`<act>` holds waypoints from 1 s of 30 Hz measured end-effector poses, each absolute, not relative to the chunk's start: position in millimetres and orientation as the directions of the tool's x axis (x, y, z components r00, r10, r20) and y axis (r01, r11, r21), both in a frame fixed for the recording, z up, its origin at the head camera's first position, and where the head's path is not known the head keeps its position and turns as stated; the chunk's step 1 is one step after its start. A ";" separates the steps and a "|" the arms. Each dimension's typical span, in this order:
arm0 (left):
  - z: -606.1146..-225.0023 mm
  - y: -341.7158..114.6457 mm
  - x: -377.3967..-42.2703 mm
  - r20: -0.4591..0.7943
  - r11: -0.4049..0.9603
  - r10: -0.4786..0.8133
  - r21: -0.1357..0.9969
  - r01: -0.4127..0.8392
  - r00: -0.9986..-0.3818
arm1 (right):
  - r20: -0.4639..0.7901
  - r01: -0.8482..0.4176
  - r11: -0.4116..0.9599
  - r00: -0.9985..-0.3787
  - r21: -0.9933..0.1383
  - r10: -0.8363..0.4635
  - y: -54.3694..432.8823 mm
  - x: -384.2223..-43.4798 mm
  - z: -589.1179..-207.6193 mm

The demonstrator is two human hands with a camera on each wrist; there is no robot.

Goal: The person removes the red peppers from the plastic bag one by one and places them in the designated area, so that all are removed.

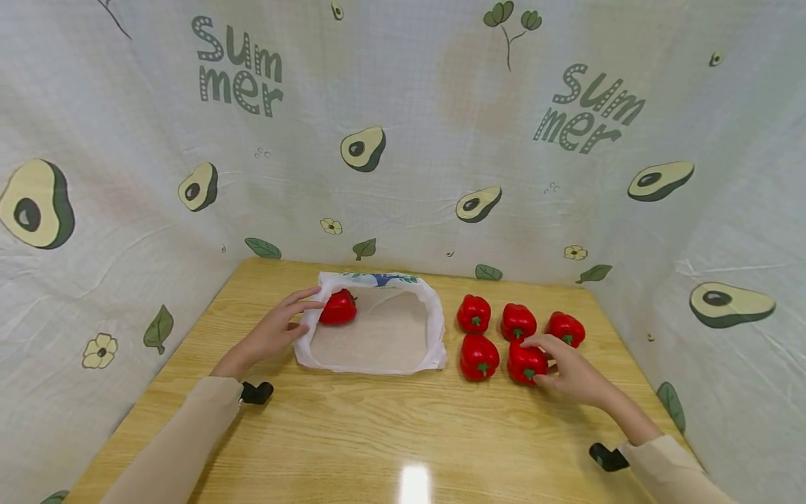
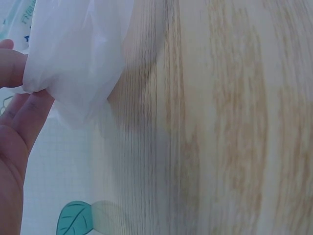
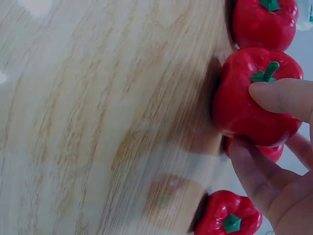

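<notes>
At the left rim of an opened white plastic bag (image 1: pixel 436 325) my left hand (image 1: pixel 273 337) grips the edge, fingers inside and thumb outside. In the left wrist view the white film (image 2: pixel 78 54) lies between its fingers. One red bell pepper (image 1: pixel 338 308) lies inside the bag, in the far left corner. My right hand (image 1: pixel 574 374) holds a red bell pepper (image 3: pixel 249 105) with a green stem, thumb on its stem side and fingertips along its side. This pepper belongs to the front row, beside another pepper (image 1: pixel 478 357) on its left.
Behind the held pepper stands a back row of three red peppers: left (image 1: pixel 474 313), middle (image 1: pixel 518 322) and right (image 1: pixel 565 329). All rest on a wooden table (image 1: pixel 352 434). A cloth printed with avocados (image 1: pixel 415 140) hangs around the back and sides.
</notes>
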State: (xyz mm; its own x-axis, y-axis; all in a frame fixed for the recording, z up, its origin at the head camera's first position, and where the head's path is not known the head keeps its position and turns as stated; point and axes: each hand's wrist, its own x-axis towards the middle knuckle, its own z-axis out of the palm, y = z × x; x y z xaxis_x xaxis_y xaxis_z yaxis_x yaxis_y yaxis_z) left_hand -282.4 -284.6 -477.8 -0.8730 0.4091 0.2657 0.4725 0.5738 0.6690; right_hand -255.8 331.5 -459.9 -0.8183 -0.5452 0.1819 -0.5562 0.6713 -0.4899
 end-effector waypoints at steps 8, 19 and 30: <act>-475.7 -283.3 -281.0 0.265 0.570 0.404 0.676 0.468 -0.875 | 0.199 -0.566 0.656 -0.812 -0.500 -0.549 331.1 -253.5 -459.4; -476.6 -283.4 -280.9 0.265 0.567 0.413 0.674 0.473 -0.872 | 0.166 -0.544 0.664 -0.822 -0.512 -0.545 333.7 -251.7 -455.2; -475.6 -282.6 -280.6 0.268 0.567 0.406 0.676 0.471 -0.874 | 0.349 -0.662 0.663 -0.749 -0.351 -0.563 306.3 -247.7 -416.9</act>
